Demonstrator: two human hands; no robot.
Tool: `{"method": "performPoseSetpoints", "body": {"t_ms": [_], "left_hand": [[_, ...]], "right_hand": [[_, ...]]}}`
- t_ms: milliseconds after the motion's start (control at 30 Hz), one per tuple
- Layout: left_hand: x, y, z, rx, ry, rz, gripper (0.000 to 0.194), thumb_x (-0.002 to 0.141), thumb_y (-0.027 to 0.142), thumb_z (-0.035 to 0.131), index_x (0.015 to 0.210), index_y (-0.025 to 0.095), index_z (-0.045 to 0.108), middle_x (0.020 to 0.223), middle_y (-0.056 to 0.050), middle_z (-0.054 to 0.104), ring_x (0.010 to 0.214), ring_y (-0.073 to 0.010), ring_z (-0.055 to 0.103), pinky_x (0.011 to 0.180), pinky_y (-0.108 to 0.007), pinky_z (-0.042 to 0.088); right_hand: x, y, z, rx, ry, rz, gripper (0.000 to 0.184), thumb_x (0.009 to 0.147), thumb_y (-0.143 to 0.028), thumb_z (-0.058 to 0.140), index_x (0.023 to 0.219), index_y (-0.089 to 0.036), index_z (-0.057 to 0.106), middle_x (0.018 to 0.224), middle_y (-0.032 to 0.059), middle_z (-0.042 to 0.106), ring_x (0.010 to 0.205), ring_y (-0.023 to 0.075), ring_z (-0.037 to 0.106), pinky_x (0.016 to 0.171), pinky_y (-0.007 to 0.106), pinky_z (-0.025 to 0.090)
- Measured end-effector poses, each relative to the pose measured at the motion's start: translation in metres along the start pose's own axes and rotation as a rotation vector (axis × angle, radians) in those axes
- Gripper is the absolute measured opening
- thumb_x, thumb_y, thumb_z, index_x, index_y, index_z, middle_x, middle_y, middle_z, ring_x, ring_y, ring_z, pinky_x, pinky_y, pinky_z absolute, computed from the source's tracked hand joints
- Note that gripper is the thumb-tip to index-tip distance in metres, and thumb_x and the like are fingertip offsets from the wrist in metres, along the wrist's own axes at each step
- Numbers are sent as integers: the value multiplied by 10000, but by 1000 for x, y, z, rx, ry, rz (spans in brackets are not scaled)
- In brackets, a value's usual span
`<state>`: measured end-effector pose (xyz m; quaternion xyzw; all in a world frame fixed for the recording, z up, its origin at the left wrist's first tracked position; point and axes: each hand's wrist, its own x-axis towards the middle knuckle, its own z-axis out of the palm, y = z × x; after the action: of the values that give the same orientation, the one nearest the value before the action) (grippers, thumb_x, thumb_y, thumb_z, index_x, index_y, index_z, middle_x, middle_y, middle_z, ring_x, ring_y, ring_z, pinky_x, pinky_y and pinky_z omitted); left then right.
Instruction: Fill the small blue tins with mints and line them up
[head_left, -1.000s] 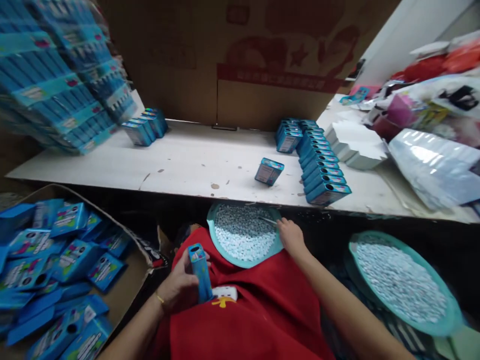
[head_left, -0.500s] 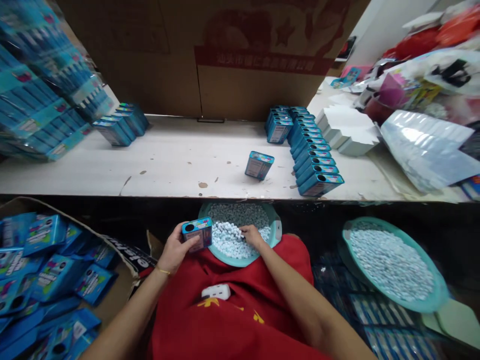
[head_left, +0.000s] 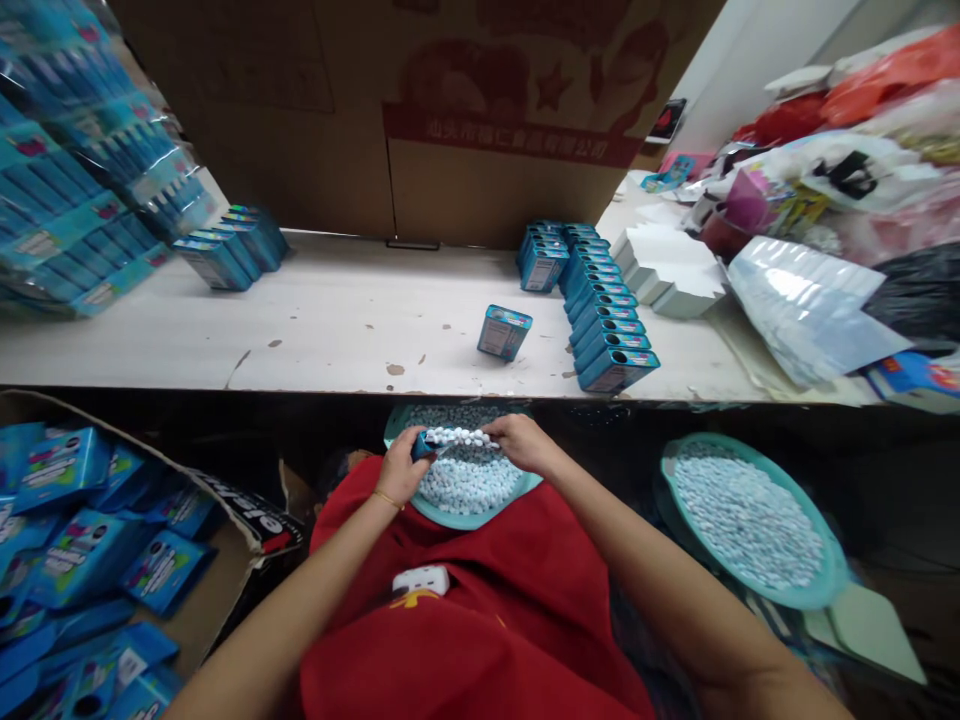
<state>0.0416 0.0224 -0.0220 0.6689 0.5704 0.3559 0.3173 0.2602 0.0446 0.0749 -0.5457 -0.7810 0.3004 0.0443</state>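
My left hand (head_left: 401,468) is closed on a small blue box (head_left: 424,446), held level over a teal bowl (head_left: 480,514) of pale blue tablets on my red-clad lap. A row of tablets (head_left: 459,437) lies on top of the box. My right hand (head_left: 520,441) is closed at the box's right end, fingertips touching those tablets. On the white table (head_left: 337,320) beyond, a single blue box (head_left: 504,332) stands alone, next to a long row of blue boxes (head_left: 600,315).
A cardboard carton (head_left: 82,540) of blue boxes sits at my lower left. A second teal bowl of tablets (head_left: 750,520) is at the right. Wrapped packs (head_left: 67,180) and a few boxes (head_left: 229,250) stand far left; white cartons (head_left: 667,265), plastic bags (head_left: 810,300) at right.
My left hand has brought the box from my chest over the bowl and laid it level. My right hand has come off the tablet pile to the box, now topped with tablets.
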Motion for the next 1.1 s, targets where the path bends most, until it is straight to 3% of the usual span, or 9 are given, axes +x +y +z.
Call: {"method": "performPoseSetpoints", "body": {"t_ms": [167,367,467,567,633,733,900,1000,1100], "left_hand": [[-4,0,2,57,5,27,360,664,226,530,1017,179,477,992,-64,536,944,-193,499,847,-339,384],[-6,1,3,83,-4,51,353,658,212,537,1004,178,480,992,-68,534,949,-196,494,849,-337,381],[-6,0,0,49,7,26,346,667,225,535,1004,180,473,974,-61,541,928,-188,507,839,-329,385],[-8,0,-10,19,43,-17,338,678,259,535,1000,180,467,947,-51,551,888,-175,523,811,-311,397],[-9,0,-19,17,88,-50,354,675,297,546,999,179,467,927,-43,557,852,-167,531,785,-297,406],[-10,-1,-30,30,150,-104,394,660,356,564,1002,186,468,893,-27,562,799,-158,535,750,-283,413],[-10,-5,-36,3,184,-147,417,640,384,581,991,190,471,854,-13,569,767,-152,537,732,-269,415],[-10,-5,-36,-25,203,-168,421,635,384,583,990,187,470,859,-16,569,773,-154,538,740,-274,416],[-11,-5,-37,-42,208,-183,426,632,386,581,992,189,466,867,-15,562,791,-161,537,757,-287,413]], "right_hand": [[4,-36,-15,-374,-66,78,315,706,-137,411,883,-243,648,876,54,641,824,167,560,687,238,372],[4,-76,-15,-497,-49,-11,298,736,-125,380,911,-131,621,877,137,626,811,195,574,703,288,401],[-5,-68,-20,-490,-14,-37,283,755,-122,364,884,-126,616,879,134,618,829,190,565,719,280,395],[-12,-26,-18,-442,23,43,323,757,-99,351,942,-200,595,934,81,609,874,172,549,736,261,386],[-11,10,-1,-364,38,156,380,743,-64,350,992,-244,573,985,58,598,908,168,538,747,262,383],[0,45,49,-206,-12,321,361,736,-47,356,950,-198,604,998,95,594,922,180,537,756,271,384],[27,51,130,5,-39,329,347,687,-43,410,885,-200,649,922,62,644,925,158,546,765,222,386],[35,56,143,168,-17,320,348,682,-60,420,898,-199,655,927,38,653,896,146,558,758,220,402],[34,66,137,327,0,305,352,677,-81,430,951,-153,639,881,42,663,760,140,585,660,228,444]]}}
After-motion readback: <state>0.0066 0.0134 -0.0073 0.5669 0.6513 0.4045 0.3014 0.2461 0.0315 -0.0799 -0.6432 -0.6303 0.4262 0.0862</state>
